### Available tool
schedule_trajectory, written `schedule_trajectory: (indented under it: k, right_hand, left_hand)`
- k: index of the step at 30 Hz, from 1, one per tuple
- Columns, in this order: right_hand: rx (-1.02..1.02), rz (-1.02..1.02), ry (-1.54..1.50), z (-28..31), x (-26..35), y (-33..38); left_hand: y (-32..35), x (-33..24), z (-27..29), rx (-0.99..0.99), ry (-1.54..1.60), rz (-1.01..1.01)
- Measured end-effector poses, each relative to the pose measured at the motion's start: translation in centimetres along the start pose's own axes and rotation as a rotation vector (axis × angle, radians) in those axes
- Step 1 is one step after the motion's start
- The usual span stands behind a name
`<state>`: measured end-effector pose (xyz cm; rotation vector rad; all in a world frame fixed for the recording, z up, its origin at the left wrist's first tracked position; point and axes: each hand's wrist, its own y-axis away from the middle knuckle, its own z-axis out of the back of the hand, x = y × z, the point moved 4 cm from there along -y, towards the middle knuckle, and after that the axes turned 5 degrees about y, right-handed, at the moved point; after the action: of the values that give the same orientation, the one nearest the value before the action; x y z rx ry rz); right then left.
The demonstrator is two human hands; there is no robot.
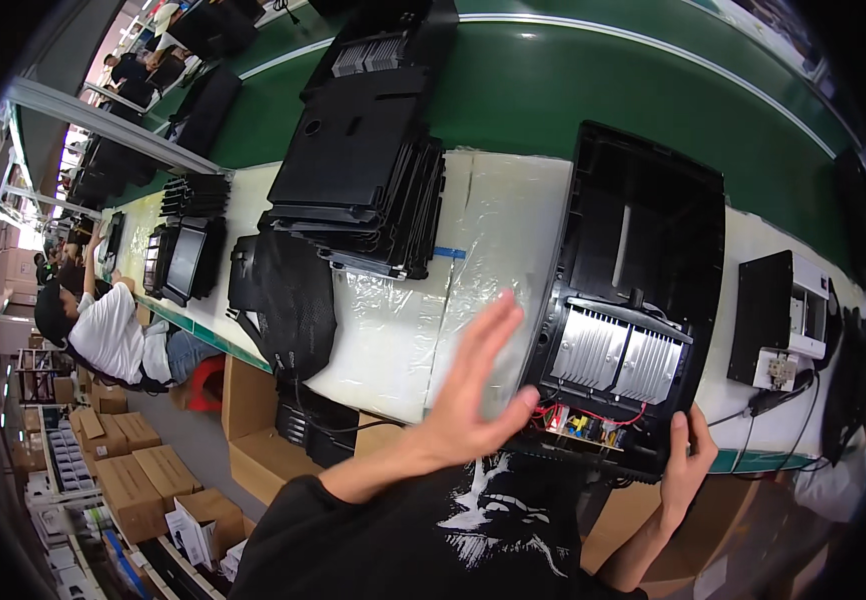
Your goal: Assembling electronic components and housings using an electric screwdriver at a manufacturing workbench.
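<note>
The big black case point(643, 215) lies on the counter point(388, 340) right in front of the person, with its insides showing. It seems to poke out a little past the near edge, so a hard push or a bump could tip it down. The right hand point(688, 455) is at the case's near right corner, with its fingers bent at the edge. I cannot tell if they pinch it or just rest there. If they slip, that corner could drop.

The left hand point(478, 395) is up by the case's left side. Its thumb points away from its fingers, and it holds nothing. The thumb is close to the red wires point(643, 415) and the little circuit board point(583, 428), so it could snag a wire or knock a small part. The silver metal fins point(590, 350) might scratch skin. The stack of black panels point(348, 150) is tall and uneven, so a bump from an elbow could make it slide.

The left fingers are blurry, and I cannot tell if the thumb touches the case. The case's underside is hidden. The far end of the case is dark and hard to see. The person's sleeves and shirt are cut off at the bottom.
</note>
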<state>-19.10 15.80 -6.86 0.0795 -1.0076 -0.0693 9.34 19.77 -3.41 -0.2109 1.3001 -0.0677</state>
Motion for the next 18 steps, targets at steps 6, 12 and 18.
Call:
schedule_trajectory:
  k: [6, 12, 18]
  right_hand:
    - [-0.138, -0.040, -0.042, 1.0, 0.2, -1.2]
    - [-0.140, -0.014, -0.104, 0.8, 0.4, -0.8]
    - [-0.187, 0.021, -0.140, 1.9, 0.6, -1.2]
  left_hand:
    - [-8.1, -5.6, 8.6, -0.507, -1.087, -0.305]
    - [-9.0, -3.7, 11.1, -0.519, -1.110, -0.197]
    - [-8.8, -6.7, 11.3, -0.655, -0.834, -0.337]
